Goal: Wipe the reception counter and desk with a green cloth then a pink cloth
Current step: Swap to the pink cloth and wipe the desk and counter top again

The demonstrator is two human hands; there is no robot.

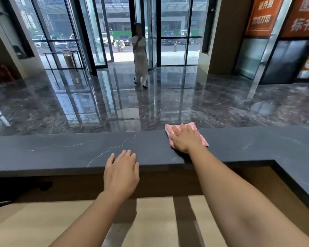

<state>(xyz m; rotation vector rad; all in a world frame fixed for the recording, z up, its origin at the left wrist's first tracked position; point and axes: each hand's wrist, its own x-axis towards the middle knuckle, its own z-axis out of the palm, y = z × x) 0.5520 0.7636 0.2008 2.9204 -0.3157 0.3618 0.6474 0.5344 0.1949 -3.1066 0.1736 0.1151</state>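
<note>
Lowest in view, the pale wooden desk [43, 220] is lying beneath both forearms, while the left hand [121, 173] is resting flat, fingers relaxed and nearly together, on the near edge of the dark stone counter [61, 154], holding nothing. The right hand [185, 139] is pressing straight, slightly spread fingers onto the folded pink cloth [203, 141], which is sitting at the counter's far edge; no green cloth is showing. Judged so, the pink pass is under way and is calling for even palm pressure, overlapping strokes edge to edge, and care at the far lip.
</note>
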